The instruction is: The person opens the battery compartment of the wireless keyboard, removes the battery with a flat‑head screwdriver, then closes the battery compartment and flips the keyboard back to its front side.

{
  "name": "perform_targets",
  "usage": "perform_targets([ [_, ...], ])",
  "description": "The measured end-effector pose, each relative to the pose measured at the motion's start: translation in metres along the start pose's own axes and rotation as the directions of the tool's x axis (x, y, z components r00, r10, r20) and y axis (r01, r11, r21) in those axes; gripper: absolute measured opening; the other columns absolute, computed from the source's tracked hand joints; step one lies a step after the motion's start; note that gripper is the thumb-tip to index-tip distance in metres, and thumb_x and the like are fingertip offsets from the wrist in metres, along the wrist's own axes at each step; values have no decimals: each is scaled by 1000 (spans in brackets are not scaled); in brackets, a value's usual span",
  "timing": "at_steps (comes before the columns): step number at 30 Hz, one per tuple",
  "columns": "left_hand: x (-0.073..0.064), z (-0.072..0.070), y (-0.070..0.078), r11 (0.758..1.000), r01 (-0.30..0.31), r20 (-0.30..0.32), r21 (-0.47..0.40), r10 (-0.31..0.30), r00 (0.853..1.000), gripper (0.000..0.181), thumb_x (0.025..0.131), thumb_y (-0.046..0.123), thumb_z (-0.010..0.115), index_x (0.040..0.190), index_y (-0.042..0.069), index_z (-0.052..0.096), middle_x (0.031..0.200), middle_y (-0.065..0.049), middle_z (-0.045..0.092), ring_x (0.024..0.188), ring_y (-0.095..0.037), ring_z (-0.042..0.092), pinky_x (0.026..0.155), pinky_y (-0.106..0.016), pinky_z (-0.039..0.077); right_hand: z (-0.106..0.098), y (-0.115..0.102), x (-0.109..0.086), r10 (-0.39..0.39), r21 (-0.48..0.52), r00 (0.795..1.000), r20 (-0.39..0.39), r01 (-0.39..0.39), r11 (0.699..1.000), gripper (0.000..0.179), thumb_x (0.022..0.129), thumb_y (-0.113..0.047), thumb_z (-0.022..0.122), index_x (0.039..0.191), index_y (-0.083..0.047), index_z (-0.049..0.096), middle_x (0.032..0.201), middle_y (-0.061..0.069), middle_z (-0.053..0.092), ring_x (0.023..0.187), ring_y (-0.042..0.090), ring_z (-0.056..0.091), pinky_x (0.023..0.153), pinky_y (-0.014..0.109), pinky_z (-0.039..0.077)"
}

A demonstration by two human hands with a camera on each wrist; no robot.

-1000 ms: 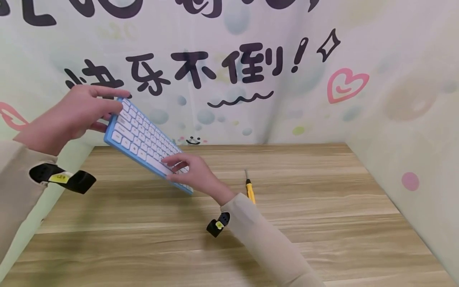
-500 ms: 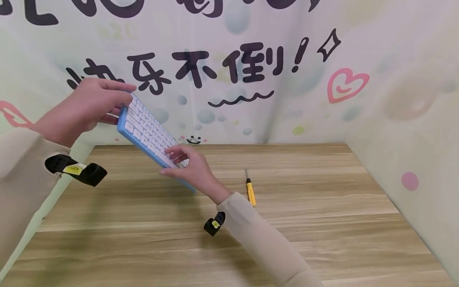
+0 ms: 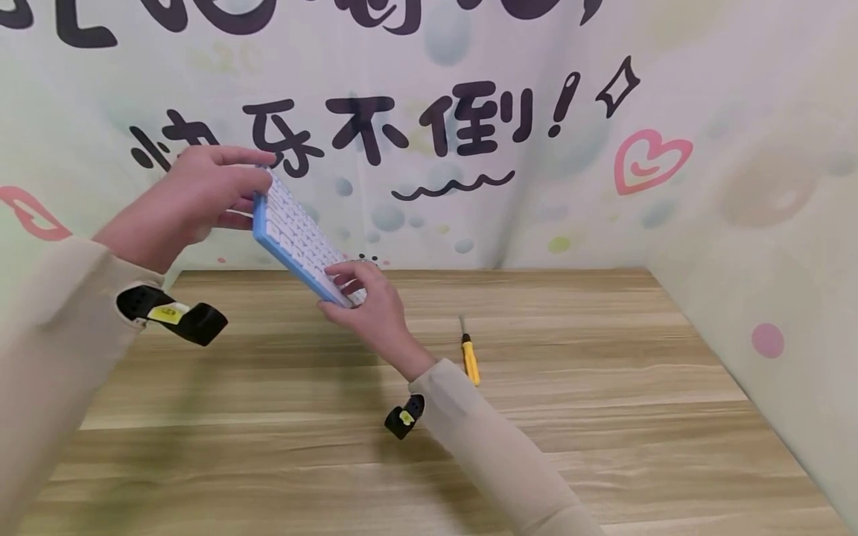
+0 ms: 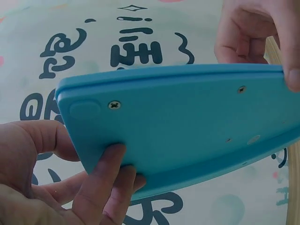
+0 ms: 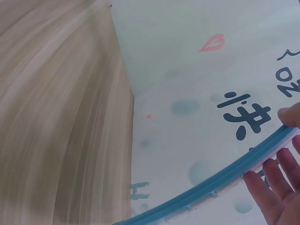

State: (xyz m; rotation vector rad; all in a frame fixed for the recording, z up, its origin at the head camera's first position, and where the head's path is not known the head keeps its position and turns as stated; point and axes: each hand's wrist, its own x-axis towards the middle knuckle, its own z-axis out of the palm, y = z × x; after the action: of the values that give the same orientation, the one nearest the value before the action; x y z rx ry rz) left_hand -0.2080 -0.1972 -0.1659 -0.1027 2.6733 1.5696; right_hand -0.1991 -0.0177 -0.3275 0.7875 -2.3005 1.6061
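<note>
A blue keyboard (image 3: 304,238) with white keys hangs tilted above the table, its left end raised. My left hand (image 3: 208,186) grips the raised end; in the left wrist view, several left-hand fingers (image 4: 101,180) press on the keyboard's blue underside (image 4: 173,117), where screws show. Near the lower end, my right hand (image 3: 375,309) pinches the front long edge, thumb on the blue edge and fingers over the keys. In the right wrist view the keyboard's edge (image 5: 211,185) is seen side-on, with the right hand (image 5: 281,187) on it.
A yellow-handled screwdriver (image 3: 471,361) lies on the wooden table (image 3: 603,417), right of the right hand. Behind the table stands a white printed backdrop (image 3: 429,208) with black lettering, and it continues along both sides. Black cameras on straps are worn at both wrists.
Both hands stay on the keyboard. The left hand has moved right and slightly up, tilting the keyboard more steeply and turning its keys away. The right hand has shifted slightly right and up.
</note>
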Motion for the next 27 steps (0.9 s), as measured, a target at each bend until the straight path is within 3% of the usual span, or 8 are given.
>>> perform_targets([
  [4, -1, 5, 3, 999, -5, -6, -42, 5, 1000, 53, 90, 19, 48, 141, 12, 36, 131, -24, 41, 76, -14, 61, 69, -33, 52, 0, 3, -1, -29, 31, 999, -46, 31, 999, 36, 75, -11, 74, 109, -10, 63, 99, 2, 57, 82, 10, 55, 60, 18, 50],
  [11, -3, 13, 5, 994, -14, -54, -107, 8, 998, 54, 89, 18, 49, 141, 16, 36, 132, -23, 41, 83, -17, 61, 69, -34, 51, -1, 5, -1, -79, 71, 992, -95, 86, 994, 35, 76, -5, 72, 109, -8, 63, 98, 6, 60, 83, 13, 57, 59, 20, 51],
  [18, -5, 18, 6, 983, -27, -60, -184, 16, 998, 58, 88, 17, 50, 143, 19, 32, 133, -20, 41, 92, -21, 58, 70, -32, 51, -3, 6, 0, -49, 92, 995, -91, 57, 994, 35, 76, -1, 72, 110, -3, 62, 100, 13, 57, 88, 23, 57, 61, 21, 51],
  [23, -6, 21, 7, 975, -24, -43, -223, 15, 999, 62, 88, 19, 52, 145, 12, 27, 133, -20, 41, 96, -21, 58, 74, -32, 50, -4, 6, -1, -53, 82, 994, -99, 61, 995, 36, 76, 1, 70, 110, -1, 60, 98, 11, 55, 88, 21, 56, 63, 21, 52],
  [27, -7, 25, 8, 968, -32, -42, -247, 23, 999, 62, 88, 19, 53, 144, 7, 28, 131, -19, 42, 100, -22, 56, 77, -34, 49, -6, 8, -4, -105, 99, 990, -96, 115, 988, 36, 77, -2, 69, 111, -4, 59, 97, 7, 54, 87, 18, 55, 61, 21, 52],
])
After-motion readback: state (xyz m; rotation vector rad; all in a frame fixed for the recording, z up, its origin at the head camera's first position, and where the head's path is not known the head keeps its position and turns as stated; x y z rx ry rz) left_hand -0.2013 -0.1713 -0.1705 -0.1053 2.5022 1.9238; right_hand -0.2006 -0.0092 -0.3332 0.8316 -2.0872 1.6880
